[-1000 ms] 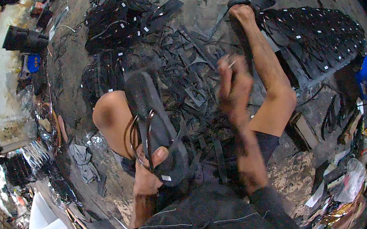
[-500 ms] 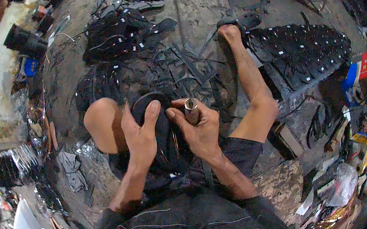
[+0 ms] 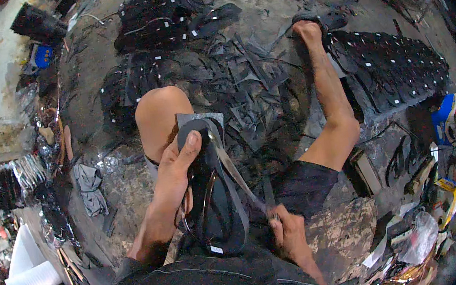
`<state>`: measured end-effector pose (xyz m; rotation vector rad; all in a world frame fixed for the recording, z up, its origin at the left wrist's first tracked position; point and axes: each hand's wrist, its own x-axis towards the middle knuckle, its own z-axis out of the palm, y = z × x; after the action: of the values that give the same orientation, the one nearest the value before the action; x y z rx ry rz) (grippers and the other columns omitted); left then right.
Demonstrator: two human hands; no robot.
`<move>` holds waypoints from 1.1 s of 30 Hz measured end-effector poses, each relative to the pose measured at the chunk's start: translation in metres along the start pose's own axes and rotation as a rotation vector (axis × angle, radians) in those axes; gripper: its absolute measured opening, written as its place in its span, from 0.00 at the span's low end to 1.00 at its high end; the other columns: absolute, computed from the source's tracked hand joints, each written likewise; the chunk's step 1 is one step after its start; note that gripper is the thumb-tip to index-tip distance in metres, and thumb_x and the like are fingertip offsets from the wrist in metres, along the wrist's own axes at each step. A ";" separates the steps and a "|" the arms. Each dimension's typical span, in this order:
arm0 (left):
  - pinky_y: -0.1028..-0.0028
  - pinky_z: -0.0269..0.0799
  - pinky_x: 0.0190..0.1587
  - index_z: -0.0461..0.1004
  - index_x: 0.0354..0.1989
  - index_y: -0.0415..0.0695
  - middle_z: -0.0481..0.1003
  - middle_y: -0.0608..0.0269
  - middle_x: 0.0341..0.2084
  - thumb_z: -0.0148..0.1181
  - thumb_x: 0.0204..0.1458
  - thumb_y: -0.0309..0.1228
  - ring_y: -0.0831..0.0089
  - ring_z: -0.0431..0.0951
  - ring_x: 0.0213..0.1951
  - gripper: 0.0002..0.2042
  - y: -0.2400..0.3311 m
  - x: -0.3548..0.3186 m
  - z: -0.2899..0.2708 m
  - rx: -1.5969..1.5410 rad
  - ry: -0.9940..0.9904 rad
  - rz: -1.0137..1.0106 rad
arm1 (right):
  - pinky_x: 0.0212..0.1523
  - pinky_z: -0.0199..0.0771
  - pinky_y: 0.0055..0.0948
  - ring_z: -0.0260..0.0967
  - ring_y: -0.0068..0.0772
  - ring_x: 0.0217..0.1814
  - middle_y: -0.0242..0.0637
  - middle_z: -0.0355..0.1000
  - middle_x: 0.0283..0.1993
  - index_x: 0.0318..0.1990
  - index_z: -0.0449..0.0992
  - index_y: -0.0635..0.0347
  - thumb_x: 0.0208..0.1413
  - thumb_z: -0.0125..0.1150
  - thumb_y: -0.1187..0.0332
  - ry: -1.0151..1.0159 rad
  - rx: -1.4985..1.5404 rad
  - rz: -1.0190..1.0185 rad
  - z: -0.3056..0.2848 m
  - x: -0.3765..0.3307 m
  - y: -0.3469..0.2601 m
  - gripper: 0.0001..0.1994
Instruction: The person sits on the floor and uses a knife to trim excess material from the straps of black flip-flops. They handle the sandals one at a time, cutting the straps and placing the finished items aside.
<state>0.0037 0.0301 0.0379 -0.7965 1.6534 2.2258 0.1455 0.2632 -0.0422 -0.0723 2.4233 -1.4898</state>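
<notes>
My left hand (image 3: 176, 164) grips a black flip-flop (image 3: 212, 194) near its toe, with the thumb pressed on the footbed and the other fingers hidden beneath. The flip-flop lies over my lap, with thin shiny-edged straps and a small white label at the heel end. A piece of grey sheet (image 3: 214, 119) sticks out under the toe. A long, narrow grey strip (image 3: 239, 177) runs from the toe's right edge down to my right hand (image 3: 290, 230), whose fingers are closed at its lower end. The metal-ended tool seen earlier does not show.
Dark offcuts (image 3: 230, 78) litter the floor ahead. A pile of black flip-flops (image 3: 158, 21) lies beyond, and packed rows of them (image 3: 389, 64) stand at the right. My bent right leg (image 3: 330, 99) reaches forward. Plastic wrap and scraps (image 3: 422, 237) lie at lower right.
My right hand has moved from beside the toe down and right toward my lap. The grey strip now stretches between it and the toe. The flip-flop shows more fully, and the view has shifted.
</notes>
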 end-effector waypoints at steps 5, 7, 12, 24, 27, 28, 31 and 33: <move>0.75 0.74 0.51 0.72 0.57 0.42 0.79 0.68 0.45 0.63 0.63 0.44 0.78 0.78 0.45 0.22 0.005 0.005 0.002 0.141 -0.126 0.110 | 0.28 0.71 0.48 0.74 0.58 0.29 0.50 0.73 0.28 0.40 0.70 0.57 0.65 0.59 0.61 0.047 -0.097 -0.130 -0.007 0.093 -0.008 0.09; 0.73 0.72 0.54 0.71 0.59 0.41 0.78 0.67 0.47 0.63 0.62 0.43 0.77 0.77 0.48 0.23 0.008 0.007 0.005 0.183 -0.123 0.113 | 0.29 0.71 0.52 0.74 0.61 0.30 0.51 0.74 0.27 0.43 0.71 0.57 0.66 0.57 0.58 -0.059 -0.143 -0.128 -0.028 0.121 -0.026 0.11; 0.71 0.71 0.57 0.69 0.60 0.41 0.77 0.66 0.48 0.63 0.63 0.40 0.76 0.76 0.50 0.22 0.017 0.011 0.008 0.242 -0.190 -0.012 | 0.36 0.73 0.60 0.75 0.66 0.34 0.54 0.77 0.31 0.52 0.72 0.56 0.70 0.47 0.51 -0.343 -0.212 -0.152 -0.084 0.175 -0.071 0.19; 0.49 0.66 0.66 0.66 0.67 0.42 0.72 0.52 0.61 0.49 0.68 0.39 0.56 0.69 0.65 0.22 -0.053 0.054 -0.017 -0.875 -0.419 -0.065 | 0.41 0.76 0.41 0.81 0.44 0.39 0.48 0.81 0.38 0.73 0.60 0.52 0.71 0.48 0.65 0.015 0.399 -0.201 -0.068 0.172 -0.064 0.24; 0.56 0.72 0.60 0.72 0.61 0.45 0.76 0.56 0.57 0.55 0.66 0.38 0.63 0.76 0.57 0.18 -0.028 0.081 0.068 -0.623 -0.196 0.167 | 0.35 0.72 0.35 0.75 0.34 0.33 0.41 0.76 0.33 0.69 0.66 0.55 0.72 0.48 0.62 0.284 0.504 -0.080 -0.037 0.170 -0.056 0.21; 0.58 0.74 0.58 0.74 0.59 0.46 0.77 0.57 0.56 0.57 0.65 0.38 0.65 0.78 0.55 0.17 -0.021 0.087 0.088 -0.537 -0.112 0.245 | 0.31 0.68 0.30 0.68 0.26 0.27 0.36 0.72 0.29 0.66 0.69 0.56 0.73 0.47 0.59 0.371 0.486 -0.132 -0.027 0.178 -0.052 0.20; 0.61 0.78 0.55 0.76 0.55 0.46 0.80 0.59 0.52 0.61 0.63 0.37 0.67 0.81 0.52 0.15 -0.008 0.080 0.085 -0.627 -0.136 0.265 | 0.25 0.66 0.31 0.65 0.30 0.20 0.38 0.68 0.24 0.51 0.74 0.61 0.74 0.45 0.57 0.553 0.144 -0.298 -0.004 0.161 -0.009 0.17; 0.60 0.78 0.56 0.77 0.54 0.45 0.81 0.60 0.50 0.60 0.63 0.35 0.66 0.82 0.50 0.14 -0.001 0.070 0.077 -0.738 -0.107 0.253 | 0.24 0.66 0.37 0.67 0.43 0.19 0.44 0.67 0.23 0.44 0.73 0.62 0.72 0.46 0.58 0.472 -0.012 -0.266 0.003 0.103 0.013 0.16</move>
<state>-0.0742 0.0942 0.0136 -0.6110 0.8947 3.0440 0.0493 0.2464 -0.0777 -0.0516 2.8861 -1.7724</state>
